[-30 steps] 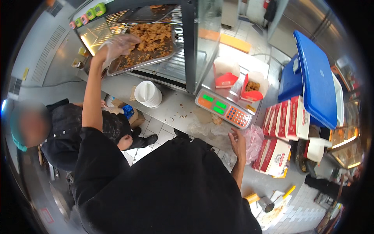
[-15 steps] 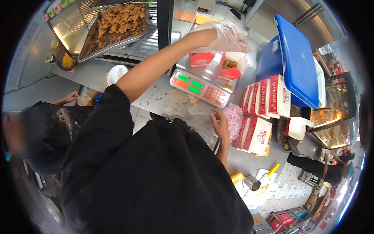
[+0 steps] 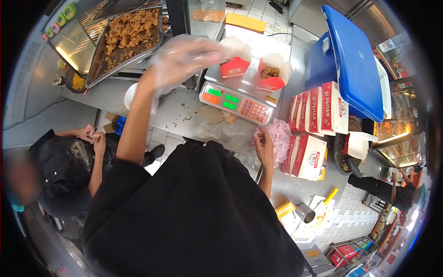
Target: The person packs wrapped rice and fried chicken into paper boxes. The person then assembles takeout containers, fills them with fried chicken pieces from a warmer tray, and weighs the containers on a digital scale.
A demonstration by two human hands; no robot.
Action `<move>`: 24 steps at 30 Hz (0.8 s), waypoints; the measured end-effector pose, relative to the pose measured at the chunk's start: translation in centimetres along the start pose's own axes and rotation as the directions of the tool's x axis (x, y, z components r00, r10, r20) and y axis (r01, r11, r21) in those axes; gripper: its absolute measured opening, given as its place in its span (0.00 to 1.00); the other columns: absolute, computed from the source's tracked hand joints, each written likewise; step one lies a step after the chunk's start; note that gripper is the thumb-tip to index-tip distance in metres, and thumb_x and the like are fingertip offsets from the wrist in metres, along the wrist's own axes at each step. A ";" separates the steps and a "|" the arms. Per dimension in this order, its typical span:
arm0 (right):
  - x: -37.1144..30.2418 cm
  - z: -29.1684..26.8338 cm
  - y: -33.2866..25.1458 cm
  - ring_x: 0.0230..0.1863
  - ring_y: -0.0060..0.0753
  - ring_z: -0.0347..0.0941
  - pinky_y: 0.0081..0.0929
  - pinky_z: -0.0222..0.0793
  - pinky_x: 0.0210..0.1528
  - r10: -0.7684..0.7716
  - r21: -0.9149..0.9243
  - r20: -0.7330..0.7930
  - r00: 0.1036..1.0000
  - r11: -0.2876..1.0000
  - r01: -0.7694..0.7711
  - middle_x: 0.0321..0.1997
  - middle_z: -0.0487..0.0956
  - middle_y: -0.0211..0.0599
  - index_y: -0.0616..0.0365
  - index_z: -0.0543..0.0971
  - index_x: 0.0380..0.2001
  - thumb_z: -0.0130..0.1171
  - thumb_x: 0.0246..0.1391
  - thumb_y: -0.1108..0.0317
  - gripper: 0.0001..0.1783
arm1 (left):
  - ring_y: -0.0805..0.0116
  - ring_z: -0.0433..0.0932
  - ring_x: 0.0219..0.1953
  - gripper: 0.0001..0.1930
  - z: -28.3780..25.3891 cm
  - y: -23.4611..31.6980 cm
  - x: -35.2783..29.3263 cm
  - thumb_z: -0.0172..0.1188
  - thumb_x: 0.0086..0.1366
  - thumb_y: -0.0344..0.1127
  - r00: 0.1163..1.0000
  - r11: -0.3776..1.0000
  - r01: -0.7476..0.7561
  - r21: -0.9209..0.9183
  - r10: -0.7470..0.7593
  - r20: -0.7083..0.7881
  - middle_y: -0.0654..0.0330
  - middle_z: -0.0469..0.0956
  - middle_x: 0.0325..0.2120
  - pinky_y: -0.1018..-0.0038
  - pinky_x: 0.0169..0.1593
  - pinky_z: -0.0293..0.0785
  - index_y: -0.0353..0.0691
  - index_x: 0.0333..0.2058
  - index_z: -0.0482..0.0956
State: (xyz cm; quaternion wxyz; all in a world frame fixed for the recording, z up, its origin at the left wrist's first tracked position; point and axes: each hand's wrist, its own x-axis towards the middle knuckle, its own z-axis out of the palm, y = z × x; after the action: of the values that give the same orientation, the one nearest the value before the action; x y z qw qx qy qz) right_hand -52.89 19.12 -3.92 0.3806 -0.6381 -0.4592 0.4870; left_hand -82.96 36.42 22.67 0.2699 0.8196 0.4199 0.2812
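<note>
My left hand [image 3: 187, 60], in a clear plastic glove, is over the counter between the tray of fried chicken [image 3: 131, 39] and a red-and-white food box [image 3: 235, 64]. Motion smears its fingers, so what they hold, if anything, does not show. A second box [image 3: 272, 76], with brown fried pieces inside, stands beside the first on the platform of a digital scale [image 3: 237, 102]. My right hand [image 3: 264, 147] is bare, its fingers loosely spread beside the counter edge. It rests against a crumpled pink plastic bag [image 3: 279, 143].
Stacked red-and-white boxes [image 3: 314, 108] stand at right, near a blue cooler box [image 3: 353, 64] with its lid raised. A metal cup [image 3: 305, 213] and a yellow-handled knife [image 3: 330, 196] lie lower right. A white bowl [image 3: 134, 98] is at left. A co-worker [image 3: 69, 161] is at far left.
My left hand has moved left from above the boxes on the scale toward the chicken tray, uncovering the left box. My right hand stays by the pink bag. The co-worker's two hands have come together.
</note>
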 end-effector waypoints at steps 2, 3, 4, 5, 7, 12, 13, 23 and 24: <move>1.3 0.9 0.0 0.31 0.26 0.76 0.23 0.74 0.34 -0.019 0.021 0.008 1.000 1.000 0.019 0.41 0.76 0.40 0.57 0.58 0.69 0.60 0.61 0.64 0.37 | 0.67 0.79 0.41 0.13 -3.3 -1.8 -5.6 0.59 0.68 0.42 0.987 0.978 0.036 -0.205 -0.066 -0.144 0.59 0.81 0.38 0.71 0.49 0.75 0.41 0.44 0.82; 2.0 1.4 0.4 0.31 0.26 0.76 0.23 0.74 0.34 -0.009 0.023 0.010 1.000 1.000 0.009 0.41 0.76 0.40 0.57 0.58 0.69 0.60 0.61 0.64 0.37 | 0.68 0.79 0.41 0.11 -4.4 -2.6 -7.9 0.59 0.67 0.40 0.965 0.974 0.049 -0.223 -0.104 -0.240 0.59 0.81 0.36 0.72 0.48 0.75 0.39 0.42 0.82; 2.6 1.8 0.6 0.31 0.26 0.75 0.23 0.74 0.32 -0.022 0.010 0.018 1.000 1.000 0.022 0.42 0.76 0.40 0.57 0.53 0.71 0.60 0.61 0.64 0.40 | 0.68 0.79 0.40 0.10 -5.9 -1.8 -9.5 0.60 0.67 0.38 0.946 0.973 0.142 -0.182 -0.187 -0.265 0.59 0.81 0.35 0.72 0.47 0.74 0.37 0.39 0.82; 3.0 2.1 0.9 0.31 0.25 0.74 0.22 0.73 0.30 -0.036 -0.007 0.029 0.999 0.999 0.037 0.44 0.75 0.41 0.56 0.48 0.73 0.60 0.61 0.64 0.44 | 0.68 0.78 0.38 0.10 -7.3 -1.1 -10.7 0.60 0.67 0.37 0.916 0.961 0.235 -0.145 -0.269 -0.297 0.58 0.81 0.34 0.72 0.46 0.74 0.35 0.35 0.82; 3.7 2.8 1.0 0.31 0.26 0.74 0.23 0.74 0.31 -0.005 -0.053 0.041 0.999 0.999 0.008 0.43 0.76 0.41 0.57 0.43 0.73 0.61 0.61 0.64 0.47 | 0.68 0.78 0.38 0.10 -9.7 -2.4 -13.8 0.60 0.67 0.37 0.865 0.949 0.300 -0.097 -0.313 -0.392 0.58 0.81 0.33 0.72 0.47 0.73 0.35 0.33 0.81; 4.5 3.7 2.6 0.35 0.36 0.79 0.31 0.75 0.35 -0.009 -0.296 -0.036 0.999 0.955 -0.002 0.38 0.80 0.44 0.62 0.36 0.72 0.63 0.58 0.59 0.55 | 0.72 0.75 0.35 0.08 -13.3 -2.5 -15.3 0.60 0.66 0.32 0.738 0.941 0.323 -0.099 -0.316 -0.596 0.61 0.80 0.29 0.74 0.44 0.70 0.34 0.29 0.79; 4.5 3.9 2.3 0.35 0.36 0.79 0.31 0.75 0.35 -0.012 -0.298 -0.031 0.999 0.955 0.002 0.38 0.80 0.44 0.62 0.36 0.72 0.63 0.58 0.59 0.55 | 0.72 0.75 0.35 0.08 -13.9 -3.0 -15.5 0.60 0.66 0.32 0.734 0.940 0.326 -0.099 -0.317 -0.600 0.61 0.80 0.29 0.74 0.44 0.70 0.34 0.29 0.79; 3.5 5.5 -0.3 0.42 0.53 0.79 0.43 0.72 0.46 0.070 -0.544 -0.132 0.989 0.829 -0.131 0.38 0.83 0.48 0.70 0.40 0.70 0.62 0.55 0.50 0.56 | 0.71 0.78 0.37 0.09 -16.2 -7.3 -12.9 0.61 0.67 0.37 0.784 0.866 0.484 0.125 -0.366 -0.502 0.59 0.82 0.38 0.76 0.47 0.73 0.37 0.37 0.83; 3.6 5.9 -0.5 0.42 0.54 0.79 0.43 0.72 0.46 0.067 -0.545 -0.145 0.987 0.827 -0.136 0.38 0.83 0.49 0.71 0.41 0.70 0.62 0.55 0.50 0.56 | 0.64 0.80 0.40 0.11 -17.3 -7.7 -12.0 0.61 0.66 0.39 0.831 0.817 0.495 0.297 -0.345 -0.436 0.59 0.82 0.41 0.71 0.49 0.73 0.41 0.44 0.82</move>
State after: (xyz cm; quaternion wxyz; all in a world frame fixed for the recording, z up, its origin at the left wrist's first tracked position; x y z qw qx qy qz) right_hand -58.32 22.96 -5.83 0.1799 -0.7723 -0.5221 0.3140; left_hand -104.83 33.72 26.69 0.0719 0.6752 0.6834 0.2680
